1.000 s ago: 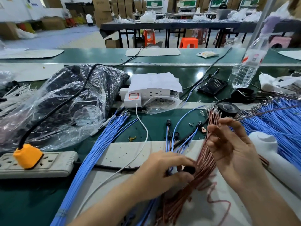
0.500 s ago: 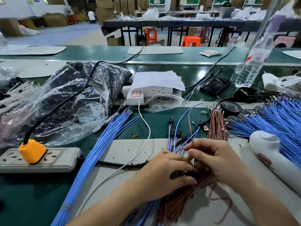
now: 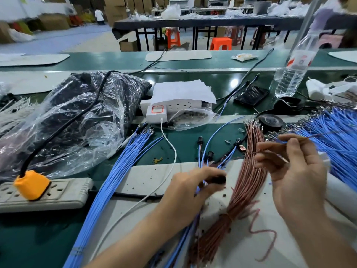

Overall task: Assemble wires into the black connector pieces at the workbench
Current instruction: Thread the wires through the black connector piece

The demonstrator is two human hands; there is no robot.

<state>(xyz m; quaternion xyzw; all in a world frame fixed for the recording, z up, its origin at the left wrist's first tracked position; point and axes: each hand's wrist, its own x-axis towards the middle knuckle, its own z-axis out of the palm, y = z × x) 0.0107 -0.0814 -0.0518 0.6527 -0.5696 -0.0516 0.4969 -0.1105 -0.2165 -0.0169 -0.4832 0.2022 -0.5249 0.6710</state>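
Observation:
My left hand (image 3: 190, 192) rests on the grey mat and pinches a small black connector piece (image 3: 218, 179) between thumb and fingers. My right hand (image 3: 293, 171) is raised to its right, fingers curled, pinching a thin wire (image 3: 316, 136) that runs toward the blue pile. A tied bundle of brown wires (image 3: 249, 175) lies between the two hands. A long bundle of blue wires (image 3: 108, 186) stretches along the left of the mat. Finished black connectors with blue leads (image 3: 209, 153) lie just beyond my left hand. A big heap of blue wires (image 3: 336, 140) fills the right.
A grey power strip with an orange plug (image 3: 32, 185) sits at the left. A clear plastic bag of black parts (image 3: 77, 120) lies behind it. A white power strip (image 3: 173, 109), a black tape roll (image 3: 269, 121), a phone (image 3: 251, 95) and a water bottle (image 3: 293, 70) stand further back.
My right hand has lifted away from my left hand and moved up and right, drawing out a single wire. My left hand keeps its hold on the black connector.

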